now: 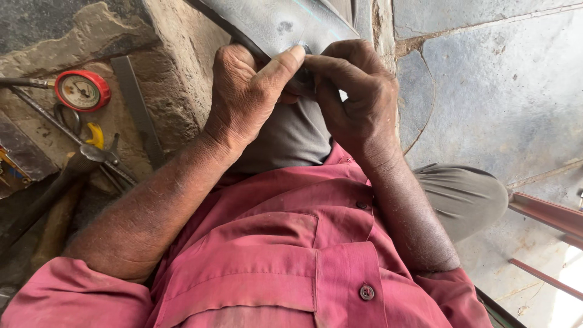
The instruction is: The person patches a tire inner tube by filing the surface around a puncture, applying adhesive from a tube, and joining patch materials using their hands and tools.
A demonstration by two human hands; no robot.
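The dark rubber tube (273, 21) sits at the top of the view, a flat grey-black sheet running on a slant from upper left down to the right, and it lies just ahead of both hands, over the person's lap. On its lower edge there is a small round spot (299, 46), pale-rimmed; whether it is a patch or a valve base I cannot tell.

Left hand (246, 97) comes up from the left, thumb stretched along the tube's edge with its tip pressing right at that spot, fingers curled under the rubber. It is gripping the tube. Right hand (358, 97) meets it from the right, fingers bunched tight and pinched against the same spot; what sits inside that pinch is hidden. Both hands touch at the spot, neither clearly nearer.

Beyond them: grey trousers (291, 136) and a red shirt (291, 243). Off to the left on the stone floor (504, 91) lie a red-rimmed pressure gauge (82, 91), a flat metal file (136, 106), a tool with a yellow handle (94, 135) and a hammer (57, 182).
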